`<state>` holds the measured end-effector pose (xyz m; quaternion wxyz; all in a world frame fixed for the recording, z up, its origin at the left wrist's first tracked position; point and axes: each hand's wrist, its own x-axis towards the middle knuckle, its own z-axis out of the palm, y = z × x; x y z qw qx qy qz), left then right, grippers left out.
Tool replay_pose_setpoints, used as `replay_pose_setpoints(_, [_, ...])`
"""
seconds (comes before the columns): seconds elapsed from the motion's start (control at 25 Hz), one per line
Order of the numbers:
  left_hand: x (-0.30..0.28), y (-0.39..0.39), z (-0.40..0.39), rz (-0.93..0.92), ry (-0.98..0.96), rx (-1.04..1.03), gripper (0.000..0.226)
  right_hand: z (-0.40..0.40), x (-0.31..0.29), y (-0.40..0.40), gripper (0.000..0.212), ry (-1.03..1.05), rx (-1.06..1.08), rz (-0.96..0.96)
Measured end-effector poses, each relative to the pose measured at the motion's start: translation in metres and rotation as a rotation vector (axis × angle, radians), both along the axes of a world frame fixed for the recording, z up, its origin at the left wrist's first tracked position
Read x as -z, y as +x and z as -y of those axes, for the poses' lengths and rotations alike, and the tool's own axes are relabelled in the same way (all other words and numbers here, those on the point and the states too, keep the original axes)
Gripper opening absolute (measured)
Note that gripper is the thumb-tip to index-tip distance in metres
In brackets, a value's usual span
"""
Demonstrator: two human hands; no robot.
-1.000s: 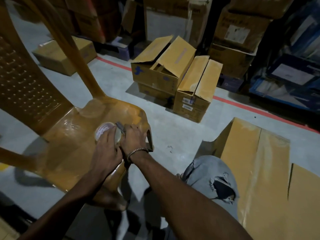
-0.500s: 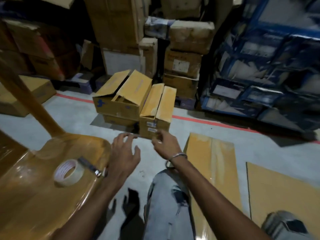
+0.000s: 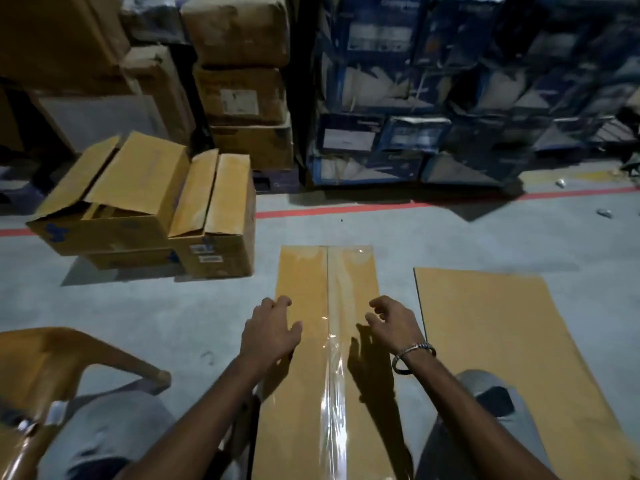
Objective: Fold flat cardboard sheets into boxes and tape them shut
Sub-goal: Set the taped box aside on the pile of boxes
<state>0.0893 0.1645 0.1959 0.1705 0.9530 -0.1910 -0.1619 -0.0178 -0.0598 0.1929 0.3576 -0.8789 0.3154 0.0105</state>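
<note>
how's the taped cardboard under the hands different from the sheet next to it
The taped cardboard has clear tape along a centre seam; the plain sheet shows neither tape nor seam. The taped cardboard looks narrower, and the left hand and right hand are over it; the plain sheet is untouched. Both are tan.

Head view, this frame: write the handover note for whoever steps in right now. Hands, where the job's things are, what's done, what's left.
Left hand: open, at the left edge of the taped box, holding nothing.
Right hand: empty, fingers loosely curled over the box's right side; contact unclear.
The box stands between the knees; clear tape runs down its centre seam.
A flat cardboard sheet lies on the floor to its right.
Two open-flapped boxes sit ahead on the left.
Done: this seam taped.
Left: probably set this box aside, then fold and tape the flat sheet.
</note>
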Motion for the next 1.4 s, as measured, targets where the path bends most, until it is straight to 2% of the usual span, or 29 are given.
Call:
replay_pose_setpoints(0.16, [0.059, 0.002, 0.004, -0.217, 0.067, -0.098, 0.095, 0.016, 0.038, 0.006, 0.042, 0.049, 0.131, 0.008])
replay_pose_setpoints(0.28, [0.087, 0.017, 0.008, -0.349, -0.052, -0.215, 0.112, 0.030, 0.057, 0.030, 0.064, 0.150, 0.237, -0.016])
replay_pose_setpoints(0.36, [0.093, 0.030, 0.014, -0.446, -0.203, -0.374, 0.127, 0.033, 0.065, 0.042, 0.080, 0.369, 0.345, -0.096])
replay_pose_setpoints(0.44, [0.088, 0.037, 0.019, -0.537, -0.384, -0.527, 0.130, 0.029, 0.075, 0.043, 0.073, 0.546, 0.389, -0.137])
replay_pose_setpoints(0.52, [0.081, 0.043, 0.026, -0.596, -0.510, -0.605, 0.129, 0.025, 0.080, 0.042, 0.050, 0.525, 0.378, -0.079])
replay_pose_setpoints(0.6, [0.065, 0.043, 0.031, -0.590, -0.592, -0.634, 0.133, 0.025, 0.075, 0.044, 0.050, 0.449, 0.327, 0.047])
replay_pose_setpoints(0.76, [0.015, 0.046, 0.032, -0.385, -0.807, -0.584, 0.099, 0.023, 0.036, 0.051, 0.076, 0.375, 0.249, 0.393])
replay_pose_setpoints(0.84, [-0.006, 0.042, 0.025, -0.279, -0.889, -0.528, 0.095, 0.017, 0.018, 0.047, 0.079, 0.343, 0.220, 0.532])
replay_pose_setpoints(0.92, [-0.018, 0.033, 0.015, -0.236, -0.927, -0.479, 0.101, 0.011, 0.009, 0.042, 0.077, 0.328, 0.204, 0.593])
replay_pose_setpoints(1.04, [-0.014, 0.018, 0.005, -0.297, -0.847, -0.444, 0.118, 0.004, 0.009, 0.034, 0.074, 0.360, 0.238, 0.512])
replay_pose_setpoints(1.2, [-0.004, 0.009, -0.007, -0.428, -0.747, -0.435, 0.118, -0.005, 0.017, 0.029, 0.070, 0.398, 0.305, 0.250])
replay_pose_setpoints(1.28, [-0.007, 0.007, -0.008, -0.398, -0.800, -0.485, 0.121, -0.007, 0.018, 0.029, 0.060, 0.428, 0.323, 0.147])
replay_pose_setpoints(1.4, [-0.021, 0.013, -0.001, -0.262, -0.919, -0.514, 0.119, -0.007, 0.015, 0.033, 0.053, 0.466, 0.365, 0.112])
